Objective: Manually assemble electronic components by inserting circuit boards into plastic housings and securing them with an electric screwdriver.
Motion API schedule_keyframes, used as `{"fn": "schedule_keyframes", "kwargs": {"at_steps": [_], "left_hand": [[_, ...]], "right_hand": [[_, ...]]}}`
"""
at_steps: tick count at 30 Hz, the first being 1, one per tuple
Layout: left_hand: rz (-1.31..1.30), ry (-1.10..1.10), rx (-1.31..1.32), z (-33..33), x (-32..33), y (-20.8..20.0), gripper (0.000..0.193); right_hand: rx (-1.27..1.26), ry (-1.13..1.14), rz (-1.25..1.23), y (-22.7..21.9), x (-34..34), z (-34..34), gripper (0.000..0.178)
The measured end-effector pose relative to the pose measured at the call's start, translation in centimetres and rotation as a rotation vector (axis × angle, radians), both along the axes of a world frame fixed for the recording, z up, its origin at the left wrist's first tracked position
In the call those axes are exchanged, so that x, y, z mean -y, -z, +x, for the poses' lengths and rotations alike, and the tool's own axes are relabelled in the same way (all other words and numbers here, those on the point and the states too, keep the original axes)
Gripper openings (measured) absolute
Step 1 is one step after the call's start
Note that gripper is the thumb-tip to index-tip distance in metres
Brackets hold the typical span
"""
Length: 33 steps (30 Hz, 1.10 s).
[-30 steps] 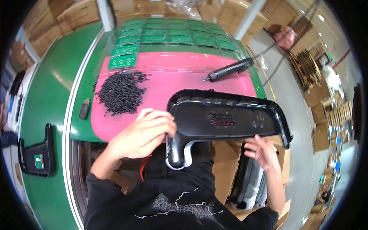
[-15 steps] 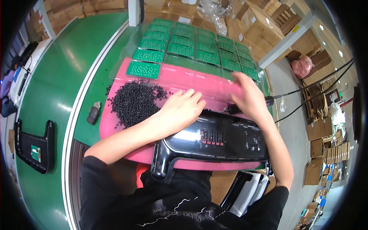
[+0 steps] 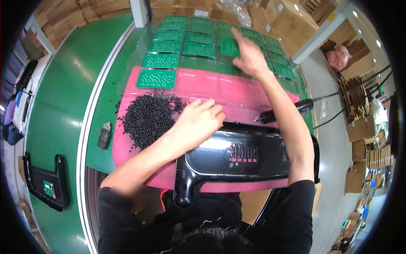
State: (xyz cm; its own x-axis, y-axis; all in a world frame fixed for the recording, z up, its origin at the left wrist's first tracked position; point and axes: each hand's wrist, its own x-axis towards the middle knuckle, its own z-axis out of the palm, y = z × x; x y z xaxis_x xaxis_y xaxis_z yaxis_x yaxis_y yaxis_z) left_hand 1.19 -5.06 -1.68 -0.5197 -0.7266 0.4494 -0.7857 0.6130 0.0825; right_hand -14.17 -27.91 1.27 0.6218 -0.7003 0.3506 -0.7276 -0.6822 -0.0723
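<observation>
My left hand [image 3: 203,120] has its fingers curled by the far left edge of a glossy black plastic housing [image 3: 220,173]. Whatever lies under those fingertips is hidden. My right hand [image 3: 252,59] is over the rows of green circuit boards, thumb and forefinger on either side of one circuit board [image 3: 229,47]. That board is smeared while its neighbours are sharp, and the hand appears to grip it. A heap of tiny black screws [image 3: 148,120] lies left of my left hand. Under my right forearm is a black electric screwdriver [image 3: 270,116], its tip pointing left.
A clear plastic tray holds the boards [image 3: 156,78] at the back of a pink mat [image 3: 198,82]. On the green bench at left lie another black housing [image 3: 36,178] with a small board and a dark lump [image 3: 103,137]. The screwdriver's cable [image 3: 334,95] runs right.
My right hand has moved away from me, from above the screwdriver to the boards. One board in the middle column has shifted and blurred. My left hand has stayed by the housing's edge.
</observation>
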Motion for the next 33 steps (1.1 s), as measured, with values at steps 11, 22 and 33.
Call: {"fn": "schedule_keyframes", "kwargs": {"at_steps": [11, 22, 33], "left_hand": [[0.122, 0.025, -0.724, -0.6, -2.8, -4.6, 0.060], [0.365, 0.429, -0.263, -1.6, -4.8, -4.6, 0.051], [0.203, 0.622, -0.219, -2.2, -5.3, -3.1, 0.036]], "right_hand": [[1.114, -0.511, 0.791, -4.5, -20.7, -6.0, 0.092], [0.573, 0.121, 0.806, -1.9, -27.7, -15.6, 0.011], [0.463, -0.127, 0.654, -1.1, -29.2, -15.6, 0.021]]}}
